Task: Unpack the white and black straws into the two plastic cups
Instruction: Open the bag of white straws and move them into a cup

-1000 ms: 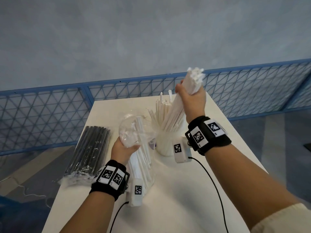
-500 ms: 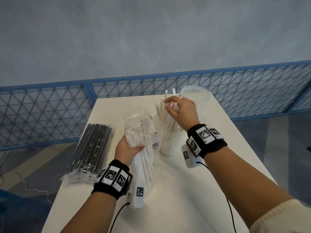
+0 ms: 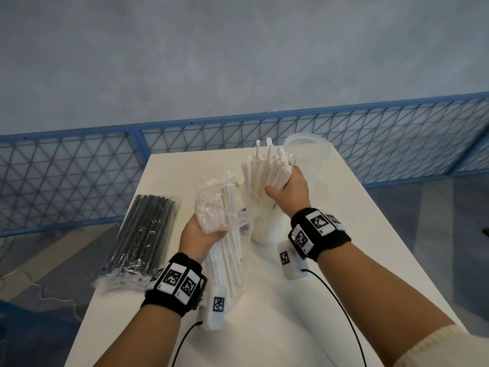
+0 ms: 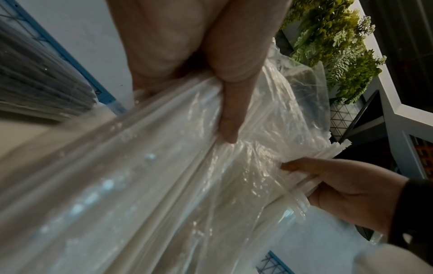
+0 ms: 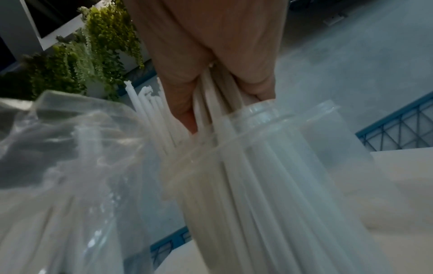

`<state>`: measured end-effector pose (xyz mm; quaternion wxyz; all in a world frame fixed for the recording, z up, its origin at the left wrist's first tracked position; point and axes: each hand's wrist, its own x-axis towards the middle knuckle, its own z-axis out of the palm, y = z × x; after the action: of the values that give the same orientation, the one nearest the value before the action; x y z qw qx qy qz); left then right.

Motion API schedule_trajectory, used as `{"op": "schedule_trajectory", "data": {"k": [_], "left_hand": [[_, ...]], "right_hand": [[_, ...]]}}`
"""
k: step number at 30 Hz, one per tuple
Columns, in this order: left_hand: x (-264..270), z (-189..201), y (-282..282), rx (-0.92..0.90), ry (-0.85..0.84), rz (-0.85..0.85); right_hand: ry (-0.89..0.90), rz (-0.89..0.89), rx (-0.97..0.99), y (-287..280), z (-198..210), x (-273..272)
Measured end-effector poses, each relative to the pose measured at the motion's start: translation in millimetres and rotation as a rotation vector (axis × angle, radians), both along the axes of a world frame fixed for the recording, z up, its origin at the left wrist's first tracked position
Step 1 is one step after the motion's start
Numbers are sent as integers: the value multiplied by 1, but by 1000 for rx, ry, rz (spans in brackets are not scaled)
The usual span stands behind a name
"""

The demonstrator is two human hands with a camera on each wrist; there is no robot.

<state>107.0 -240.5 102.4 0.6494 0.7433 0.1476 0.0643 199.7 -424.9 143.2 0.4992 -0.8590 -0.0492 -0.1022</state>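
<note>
My right hand [image 3: 281, 182] grips a bundle of white straws [image 3: 275, 165] that stands in the near plastic cup [image 3: 266, 230]. The right wrist view shows my fingers [image 5: 181, 111] curled round the straws [image 5: 246, 185] just above the cup's rim. My left hand [image 3: 205, 231] holds the clear plastic bag [image 3: 219, 207] upright on the table, with more white straws inside. In the left wrist view my thumb [image 4: 229, 115] presses into the bag [image 4: 140, 185]. A second plastic cup [image 3: 308, 151] stands empty at the far edge. The sealed pack of black straws [image 3: 143, 234] lies to the left.
The white table [image 3: 344, 234] has bare surface to the right and in front of the cup. A blue mesh fence [image 3: 66, 176] runs behind the table. Cables trail from both wrist units over the near table.
My right hand has come down from high above the table, and the bundle of white straws now stands in the near cup. My left hand has kept its hold on the bag.
</note>
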Motion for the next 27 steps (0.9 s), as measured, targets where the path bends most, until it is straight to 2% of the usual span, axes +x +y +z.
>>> {"op": "schedule_trajectory", "data": {"k": [10, 13, 15, 19, 23, 25, 27], "left_hand": [[4, -11, 8, -11, 6, 16], [3, -11, 8, -34, -17, 10], [1, -10, 8, -48, -28, 3], [-2, -9, 7, -57, -37, -26], [-8, -8, 6, -64, -66, -45], [-12, -6, 7, -75, -85, -46], [-14, -6, 9, -83, -109, -53]], "right_hand": [[-82, -6, 23, 0, 34, 10], [-298, -94, 90, 2, 44, -9], [-389, -20, 119, 8, 48, -27], [-239, 222, -162, 23, 37, -48], [-222, 219, -547, 32, 31, -55], [-263, 219, -632, 37, 31, -61], [-268, 253, -633, 41, 30, -65]]}}
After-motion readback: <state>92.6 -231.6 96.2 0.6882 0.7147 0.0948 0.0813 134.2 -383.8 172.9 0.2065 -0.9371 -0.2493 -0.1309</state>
